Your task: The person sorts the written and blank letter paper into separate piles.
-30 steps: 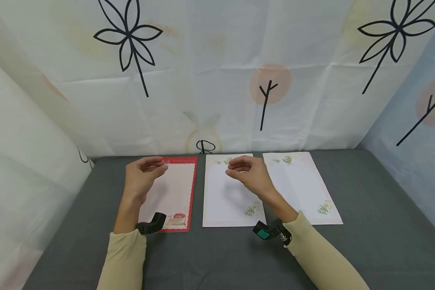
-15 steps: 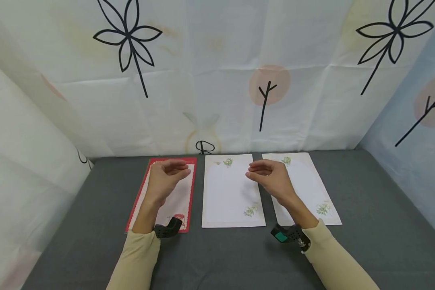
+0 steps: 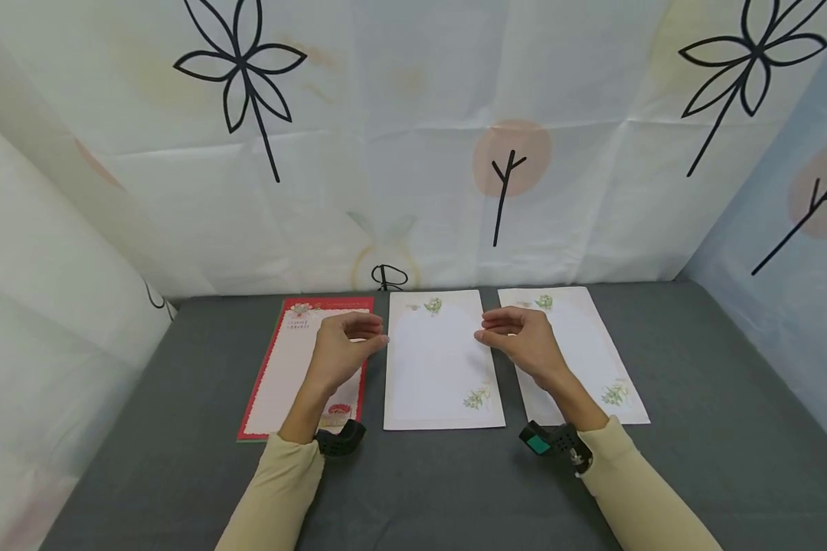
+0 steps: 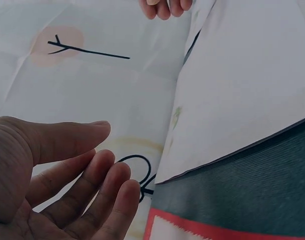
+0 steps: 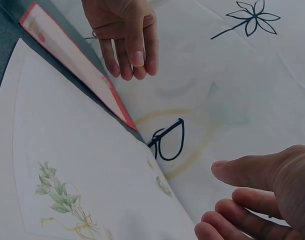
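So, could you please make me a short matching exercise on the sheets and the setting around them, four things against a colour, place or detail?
1. Red-bordered sheet
2. Middle sheet
3. Table cover
4. Back cloth

A. Dark grey
B. Printed with large black flower outlines
C. Leftmost sheet in the head view
D. White, with a green sprig at lower right

Pairs: 1-C, 2-D, 3-A, 4-B

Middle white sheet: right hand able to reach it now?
Likely yes: the right hand hovers empty near the right edge of the middle white sheet, nothing visible between them.
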`<state>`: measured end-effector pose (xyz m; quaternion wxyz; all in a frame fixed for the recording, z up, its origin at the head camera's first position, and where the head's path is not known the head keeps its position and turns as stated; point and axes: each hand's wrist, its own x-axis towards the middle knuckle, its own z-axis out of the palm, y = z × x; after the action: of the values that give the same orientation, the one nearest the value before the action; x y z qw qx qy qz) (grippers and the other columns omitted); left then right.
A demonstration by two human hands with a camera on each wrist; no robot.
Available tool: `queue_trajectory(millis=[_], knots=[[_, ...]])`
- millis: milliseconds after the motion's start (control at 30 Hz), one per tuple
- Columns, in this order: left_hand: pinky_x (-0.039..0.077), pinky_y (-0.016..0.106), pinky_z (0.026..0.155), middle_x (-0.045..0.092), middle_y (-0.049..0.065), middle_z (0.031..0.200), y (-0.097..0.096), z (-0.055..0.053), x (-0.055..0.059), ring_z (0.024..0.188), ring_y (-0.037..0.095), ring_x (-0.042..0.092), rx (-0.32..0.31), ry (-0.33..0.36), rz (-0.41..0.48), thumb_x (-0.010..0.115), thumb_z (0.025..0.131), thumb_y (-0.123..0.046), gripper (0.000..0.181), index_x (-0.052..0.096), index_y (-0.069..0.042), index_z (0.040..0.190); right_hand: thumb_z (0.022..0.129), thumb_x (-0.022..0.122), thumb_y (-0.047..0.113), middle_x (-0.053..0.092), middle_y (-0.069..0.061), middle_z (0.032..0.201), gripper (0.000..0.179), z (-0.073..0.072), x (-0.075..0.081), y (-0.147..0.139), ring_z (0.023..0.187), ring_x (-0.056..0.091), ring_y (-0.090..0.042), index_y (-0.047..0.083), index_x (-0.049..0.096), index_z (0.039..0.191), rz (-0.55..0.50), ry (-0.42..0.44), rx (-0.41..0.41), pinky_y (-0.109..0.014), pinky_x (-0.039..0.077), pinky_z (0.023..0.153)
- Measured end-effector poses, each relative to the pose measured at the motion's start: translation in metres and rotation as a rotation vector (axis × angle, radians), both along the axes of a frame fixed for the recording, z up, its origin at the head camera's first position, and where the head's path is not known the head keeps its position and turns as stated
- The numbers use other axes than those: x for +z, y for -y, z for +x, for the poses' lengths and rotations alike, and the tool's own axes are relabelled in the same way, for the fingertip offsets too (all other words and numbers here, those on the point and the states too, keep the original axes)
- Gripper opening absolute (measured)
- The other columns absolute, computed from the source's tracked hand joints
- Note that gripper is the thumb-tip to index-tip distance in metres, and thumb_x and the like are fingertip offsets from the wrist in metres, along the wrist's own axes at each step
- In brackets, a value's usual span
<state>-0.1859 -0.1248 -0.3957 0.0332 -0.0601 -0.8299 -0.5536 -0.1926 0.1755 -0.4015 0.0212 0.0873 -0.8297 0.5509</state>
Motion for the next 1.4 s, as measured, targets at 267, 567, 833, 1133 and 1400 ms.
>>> queue_trajectory(millis=[267, 567, 833, 1133, 1400], knots=[[0.058, 0.036, 0.083, 0.071, 0.019, 0.11, -0.007, -0.003, -0.01, 0.098, 0.027, 0.069, -0.061, 0.069, -0.035, 0.079, 0.087, -0.003, 0.037, 0.069, 0.006, 0.121, 0.088, 0.08, 0.01, 0.07, -0.022, 0.116, 0.043, -0.003, -0.006, -0.002, 0.105, 0.069, -0.033, -0.008, 0.066, 0.125, 0.073, 0.081, -0.019, -0.028, 0.055, 0.079], [0.058, 0.037, 0.083, 0.07, 0.016, 0.108, -0.01, -0.003, -0.02, 0.097, 0.026, 0.067, -0.064, 0.145, -0.089, 0.082, 0.084, -0.003, 0.042, 0.067, 0.007, 0.123, 0.087, 0.081, 0.014, 0.07, -0.021, 0.112, 0.047, -0.007, -0.011, -0.006, 0.104, 0.067, -0.032, -0.008, 0.065, 0.125, 0.145, 0.142, -0.005, -0.036, 0.056, 0.082], [0.058, 0.037, 0.081, 0.069, 0.014, 0.105, -0.014, -0.004, -0.025, 0.095, 0.026, 0.064, -0.025, 0.185, -0.157, 0.085, 0.081, -0.006, 0.046, 0.067, 0.006, 0.122, 0.085, 0.083, 0.016, 0.069, -0.018, 0.11, 0.048, -0.009, -0.017, -0.003, 0.102, 0.065, -0.03, -0.008, 0.066, 0.124, 0.244, 0.184, 0.001, -0.038, 0.054, 0.084], [0.058, 0.038, 0.082, 0.07, 0.013, 0.106, -0.018, -0.004, -0.023, 0.096, 0.026, 0.065, 0.016, 0.202, -0.168, 0.085, 0.081, -0.004, 0.045, 0.068, 0.005, 0.121, 0.085, 0.082, 0.013, 0.069, -0.017, 0.108, 0.047, -0.008, -0.021, 0.0, 0.101, 0.065, -0.031, -0.008, 0.066, 0.124, 0.323, 0.146, -0.01, -0.041, 0.055, 0.081], [0.059, 0.037, 0.08, 0.072, 0.014, 0.11, -0.017, -0.002, -0.021, 0.096, 0.025, 0.068, 0.019, 0.177, -0.167, 0.084, 0.081, -0.003, 0.041, 0.071, 0.005, 0.119, 0.086, 0.081, 0.012, 0.07, -0.017, 0.107, 0.046, -0.007, -0.02, 0.0, 0.1, 0.066, -0.031, -0.009, 0.067, 0.124, 0.305, 0.143, -0.024, -0.043, 0.054, 0.083]])
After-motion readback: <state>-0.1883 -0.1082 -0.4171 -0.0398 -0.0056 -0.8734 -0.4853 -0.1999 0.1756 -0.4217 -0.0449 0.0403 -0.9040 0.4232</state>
